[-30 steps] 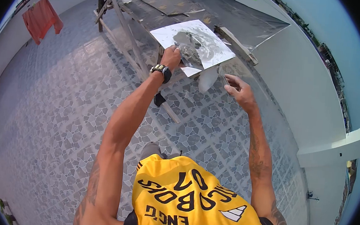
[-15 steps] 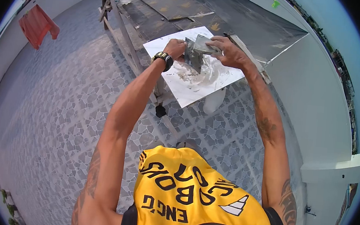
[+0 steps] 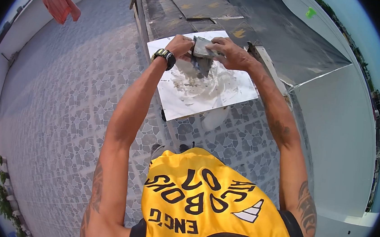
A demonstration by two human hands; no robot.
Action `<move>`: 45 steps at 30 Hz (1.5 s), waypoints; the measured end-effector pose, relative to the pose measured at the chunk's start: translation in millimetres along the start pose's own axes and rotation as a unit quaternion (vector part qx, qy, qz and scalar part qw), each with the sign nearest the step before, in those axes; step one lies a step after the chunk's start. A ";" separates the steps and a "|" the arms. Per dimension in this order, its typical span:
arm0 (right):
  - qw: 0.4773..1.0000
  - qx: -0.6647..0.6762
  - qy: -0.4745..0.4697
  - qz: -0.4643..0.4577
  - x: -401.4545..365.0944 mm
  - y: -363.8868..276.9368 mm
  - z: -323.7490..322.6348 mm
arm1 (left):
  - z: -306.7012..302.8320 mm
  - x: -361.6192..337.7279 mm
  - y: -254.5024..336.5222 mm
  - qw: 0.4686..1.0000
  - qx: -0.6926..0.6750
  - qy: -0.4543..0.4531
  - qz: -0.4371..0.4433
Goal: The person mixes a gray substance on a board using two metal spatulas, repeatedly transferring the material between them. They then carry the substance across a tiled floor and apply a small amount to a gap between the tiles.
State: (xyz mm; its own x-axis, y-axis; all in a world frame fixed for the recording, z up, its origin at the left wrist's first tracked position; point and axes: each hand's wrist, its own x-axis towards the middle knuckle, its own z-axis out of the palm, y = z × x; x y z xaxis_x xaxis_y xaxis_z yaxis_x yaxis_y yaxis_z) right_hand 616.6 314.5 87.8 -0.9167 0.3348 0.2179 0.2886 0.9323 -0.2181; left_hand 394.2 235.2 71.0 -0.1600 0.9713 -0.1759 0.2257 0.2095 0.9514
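while gripped by r fingers, gray block nr l fingers, closed on trowel

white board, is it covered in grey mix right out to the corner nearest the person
No, the grey smears lie around the middle of the white board, and that corner shows white.

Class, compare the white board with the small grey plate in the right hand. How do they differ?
The white board is much larger than the grey plate. The board is white beneath grey smears; the plate looks grey overall. The board rests on the table, while the plate is held by the right hand. Both look flat.
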 end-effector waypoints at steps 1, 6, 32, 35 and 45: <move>1.000 -0.004 -0.014 -0.004 1.7 1.6 -1.2 | 0.7 0.4 0.7 1.000 0.013 0.018 0.008; 0.998 0.004 -0.065 0.006 7.1 8.4 -6.0 | -7.0 10.6 -7.0 0.994 0.036 0.089 0.045; 0.997 0.065 -0.011 0.027 -22.8 43.9 17.0 | -50.1 -17.0 -20.9 0.957 -0.020 0.284 0.055; 0.887 0.393 0.001 0.243 -48.7 78.7 19.9 | -45.2 -44.3 -48.2 0.944 -0.124 0.303 -0.023; 0.783 0.447 0.246 0.355 -94.0 124.6 66.0 | -3.8 -76.6 -158.5 0.887 -0.291 0.319 -0.167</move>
State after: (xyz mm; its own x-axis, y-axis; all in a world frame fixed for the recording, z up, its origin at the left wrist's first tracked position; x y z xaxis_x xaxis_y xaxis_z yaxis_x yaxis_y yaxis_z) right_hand 720.5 390.1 -22.6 -0.3318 0.9428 0.0318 0.1674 0.0920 -0.9816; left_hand 367.0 127.2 -65.3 -0.6766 0.5662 -0.4707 -0.4410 0.2002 0.8749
